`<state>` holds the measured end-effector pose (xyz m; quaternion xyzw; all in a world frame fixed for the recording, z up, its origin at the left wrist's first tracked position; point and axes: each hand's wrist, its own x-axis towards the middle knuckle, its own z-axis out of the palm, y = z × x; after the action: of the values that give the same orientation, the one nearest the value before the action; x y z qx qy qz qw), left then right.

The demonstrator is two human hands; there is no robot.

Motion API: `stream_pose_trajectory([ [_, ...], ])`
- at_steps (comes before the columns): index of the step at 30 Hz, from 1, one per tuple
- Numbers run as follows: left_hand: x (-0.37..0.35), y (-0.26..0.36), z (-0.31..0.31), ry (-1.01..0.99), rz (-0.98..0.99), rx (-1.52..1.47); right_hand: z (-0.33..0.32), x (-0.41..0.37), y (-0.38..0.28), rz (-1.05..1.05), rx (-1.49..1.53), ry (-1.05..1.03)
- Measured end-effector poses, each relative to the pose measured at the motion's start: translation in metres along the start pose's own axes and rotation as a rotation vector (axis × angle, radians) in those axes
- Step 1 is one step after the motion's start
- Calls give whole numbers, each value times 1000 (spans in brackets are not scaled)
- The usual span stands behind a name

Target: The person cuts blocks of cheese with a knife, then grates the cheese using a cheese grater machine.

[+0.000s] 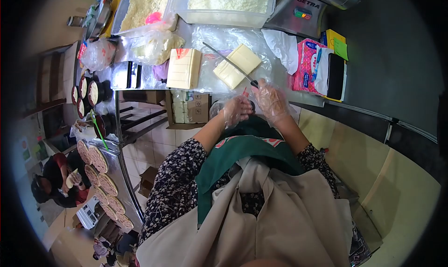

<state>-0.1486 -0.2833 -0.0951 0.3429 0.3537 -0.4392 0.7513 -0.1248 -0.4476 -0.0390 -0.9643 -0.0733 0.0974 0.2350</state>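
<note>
"Cream-coloured block (227,75), cut face showing: where is it?"

"On a clear plastic sheet (209,83), close to the near edge of the counter (303,97). A knife (228,61) lies slantwise across its top."

"Who has the knife?"

"The right hand (273,104), in a clear glove, closed round the handle at the counter's near edge."

"And the left hand (238,110)?"

"Gloved too, just beside the right, before that same edge. Its fingers are curled in; I can't tell whether they hold anything."

"What's next to the block?"

"A wrapped block (184,70) to its left, apart from it, also by the near edge."

"Farther out?"

"Two tubs (224,19) of pale crumbs along the far edge, a steel machine (298,22) at the far right corner, and a pink pack (304,66) toward the right end."

"Anyone else?"

"A co-worker (63,178), off to the left, beyond a table of flat rounds (108,185)."
</note>
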Motion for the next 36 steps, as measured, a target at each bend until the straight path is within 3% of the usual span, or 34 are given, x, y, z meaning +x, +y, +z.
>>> stream_pose_trajectory([
  [2, -29, 15, 7, -15, -209, 345, -11, -4, -5, -8, 41, 10],
  [3, -46, 24, 6, -11, -212, 349, -17, -6, -7, -16, 76, 20],
  [5, -81, 46, -7, -67, 93, 644, -23, -10, -11, 1, 74, -5],
  [7, -94, 80, -21, 13, 276, 682, -26, -14, -14, 21, 69, -33],
  [9, -94, 109, -44, 130, 590, 580, -27, -14, -18, 12, 47, -68],
  [11, -104, 137, -26, 333, 783, 479, -25, -13, -21, 14, 43, -85],
  [18, -82, 183, -2, 417, 1069, 796, -8, -11, -15, -25, 46, -35],
  [23, -56, 189, 3, 291, 1125, 842, -11, -10, -17, -18, 65, -46],
  [25, -66, 191, 26, 416, 1097, 1085, -11, -10, -17, -22, 71, -43],
  [27, -62, 190, 39, 460, 1084, 1123, -10, -11, -17, -40, 63, -30],
  [29, -48, 194, 44, 494, 1173, 1409, -8, -11, -18, -15, 58, -52],
  [30, -38, 197, 42, 453, 1342, 1580, -7, -11, -19, 10, 51, -76],
  [31, -25, 199, 40, 451, 1341, 1579, -5, -12, -19, 11, 50, -77],
  [33, -4, 203, 39, 365, 1265, 1857, -4, -12, -18, 25, 57, -93],
  [34, 3, 206, 38, 333, 1144, 1943, -3, -12, -18, 29, 56, -93],
  [36, 9, 204, 35, 308, 1153, 1946, -3, -9, -17, 63, 72, -151],
])
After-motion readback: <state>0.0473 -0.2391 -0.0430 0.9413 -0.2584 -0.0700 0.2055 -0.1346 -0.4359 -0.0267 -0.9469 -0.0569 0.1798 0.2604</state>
